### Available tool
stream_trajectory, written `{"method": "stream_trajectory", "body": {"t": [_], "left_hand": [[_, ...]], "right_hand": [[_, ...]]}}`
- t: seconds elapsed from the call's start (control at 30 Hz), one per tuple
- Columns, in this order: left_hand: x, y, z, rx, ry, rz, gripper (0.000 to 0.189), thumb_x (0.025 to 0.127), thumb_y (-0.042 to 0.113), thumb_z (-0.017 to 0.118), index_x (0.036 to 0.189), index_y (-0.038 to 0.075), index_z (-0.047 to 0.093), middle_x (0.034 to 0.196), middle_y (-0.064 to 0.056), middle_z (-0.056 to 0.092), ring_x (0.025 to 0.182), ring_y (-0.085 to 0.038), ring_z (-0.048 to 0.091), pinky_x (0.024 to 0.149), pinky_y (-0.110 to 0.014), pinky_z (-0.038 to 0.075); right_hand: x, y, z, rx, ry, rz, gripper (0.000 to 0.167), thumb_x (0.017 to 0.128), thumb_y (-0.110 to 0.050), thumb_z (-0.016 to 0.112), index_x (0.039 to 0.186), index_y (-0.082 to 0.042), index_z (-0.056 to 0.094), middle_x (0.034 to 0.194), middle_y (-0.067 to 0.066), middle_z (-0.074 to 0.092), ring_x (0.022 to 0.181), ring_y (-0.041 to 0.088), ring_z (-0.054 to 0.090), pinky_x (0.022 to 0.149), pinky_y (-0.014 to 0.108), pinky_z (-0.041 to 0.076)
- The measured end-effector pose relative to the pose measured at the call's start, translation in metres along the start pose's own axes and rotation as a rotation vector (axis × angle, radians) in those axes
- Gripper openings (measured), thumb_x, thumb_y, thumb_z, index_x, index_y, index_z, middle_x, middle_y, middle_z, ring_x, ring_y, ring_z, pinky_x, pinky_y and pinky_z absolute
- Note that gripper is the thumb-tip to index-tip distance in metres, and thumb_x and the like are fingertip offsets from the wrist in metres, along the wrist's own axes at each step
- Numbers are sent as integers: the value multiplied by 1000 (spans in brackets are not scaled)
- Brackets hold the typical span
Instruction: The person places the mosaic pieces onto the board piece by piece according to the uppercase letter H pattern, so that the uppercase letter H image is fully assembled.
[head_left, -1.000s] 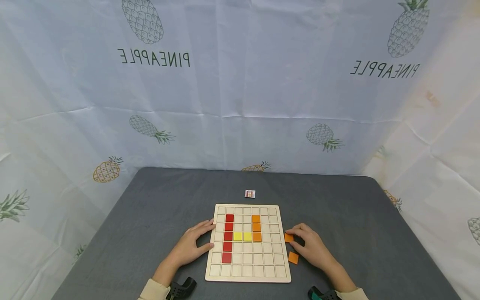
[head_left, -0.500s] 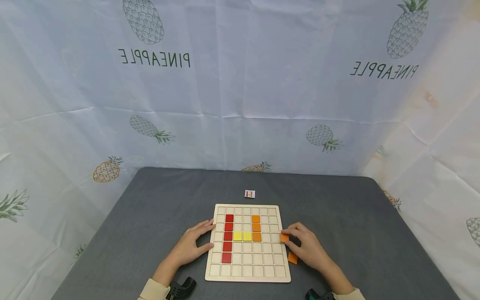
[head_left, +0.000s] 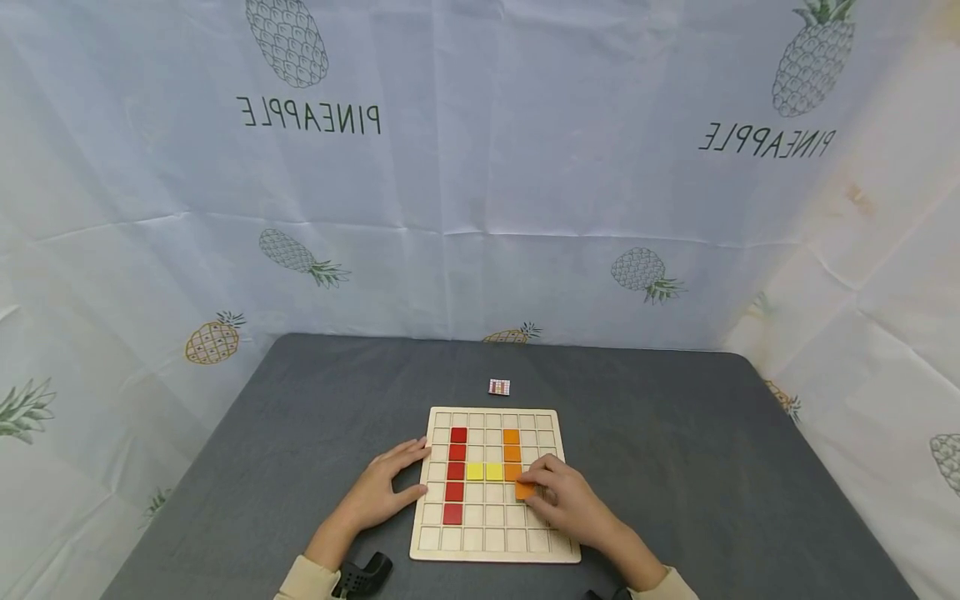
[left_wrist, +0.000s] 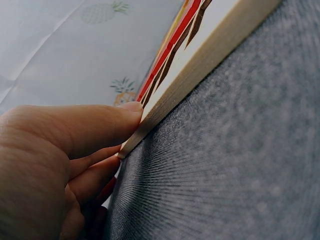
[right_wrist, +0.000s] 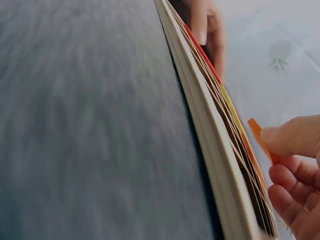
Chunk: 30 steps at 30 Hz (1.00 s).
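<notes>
My right hand (head_left: 566,504) pinches an orange square tile (head_left: 523,491) between thumb and fingers, over the right part of the wooden grid board (head_left: 495,554). In the right wrist view this tile (right_wrist: 261,140) is tilted and held just above the board. Just beyond it on the board is a column of orange tiles (head_left: 512,454). Two yellow tiles (head_left: 484,472) join that column to a longer column of red tiles (head_left: 455,472). My left hand (head_left: 378,493) rests against the board's left edge, thumb and fingers extended and touching the rim.
A small printed card (head_left: 499,387) lies beyond the board. The table (head_left: 337,375) has a dark grey cover, and a pineapple-print curtain (head_left: 480,183) hangs behind it. A second loose orange tile is hidden by my right hand or forearm.
The right hand has carried the orange tile leftward from beside the board's right edge to over the grid, near the lowest orange tile. The left hand stays still.
</notes>
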<state>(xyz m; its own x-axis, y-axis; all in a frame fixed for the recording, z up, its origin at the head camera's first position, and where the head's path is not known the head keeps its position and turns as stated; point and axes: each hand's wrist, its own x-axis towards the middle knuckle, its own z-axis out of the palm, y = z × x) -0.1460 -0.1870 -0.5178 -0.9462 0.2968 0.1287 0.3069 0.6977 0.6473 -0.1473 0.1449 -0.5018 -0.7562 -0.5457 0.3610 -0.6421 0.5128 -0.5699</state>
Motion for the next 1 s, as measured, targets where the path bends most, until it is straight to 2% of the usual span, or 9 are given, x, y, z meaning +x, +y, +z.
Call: {"method": "stream_trajectory", "body": {"t": [0.17, 0.3, 0.5, 0.63, 0.77, 1.0], "left_hand": [[1, 0, 0, 6, 2, 13, 56, 85, 43, 67, 134, 16, 57, 144, 1, 48, 134, -29, 42, 103, -60, 33], [1, 0, 0, 10, 1, 22, 56, 86, 43, 66, 134, 16, 57, 144, 1, 48, 135, -29, 42, 103, -60, 33], [0, 3, -3, -7, 11, 12, 56, 84, 42, 68, 133, 15, 58, 144, 1, 48, 135, -29, 42, 104, -60, 32], [0, 4, -2, -15, 15, 18, 55, 84, 39, 68, 132, 13, 58, 143, -1, 49, 134, -30, 42, 104, -61, 32], [0, 4, -2, -16, 19, 32, 54, 85, 37, 68, 131, 12, 59, 143, -2, 49, 134, -30, 43, 103, -61, 33], [-1, 4, -1, -7, 23, 36, 53, 85, 37, 68, 131, 12, 59, 143, -2, 49, 133, -30, 43, 103, -61, 33]], "right_hand": [[7, -6, 6, -43, -34, -3, 23, 82, -7, 71, 105, -12, 72, 99, -8, 57, 85, 1, 52, 72, 19, 49], [8, -7, 10, -102, -33, -5, 23, 81, -7, 72, 103, -13, 72, 99, -9, 56, 84, 0, 51, 73, 20, 50], [10, -7, 11, -133, -40, -14, 25, 80, -11, 73, 105, -13, 72, 101, -9, 56, 86, 0, 51, 75, 21, 50], [10, -8, 6, -147, -38, -22, 24, 81, -11, 73, 105, -13, 71, 102, -7, 57, 86, 2, 53, 75, 23, 50], [6, -8, -3, -125, -22, 18, 26, 81, -9, 72, 107, -11, 70, 103, -6, 59, 89, 6, 58, 76, 25, 51], [-12, 0, -19, -109, -24, 74, 31, 82, -10, 72, 113, -10, 67, 110, -6, 61, 97, 10, 62, 80, 30, 53]]}}
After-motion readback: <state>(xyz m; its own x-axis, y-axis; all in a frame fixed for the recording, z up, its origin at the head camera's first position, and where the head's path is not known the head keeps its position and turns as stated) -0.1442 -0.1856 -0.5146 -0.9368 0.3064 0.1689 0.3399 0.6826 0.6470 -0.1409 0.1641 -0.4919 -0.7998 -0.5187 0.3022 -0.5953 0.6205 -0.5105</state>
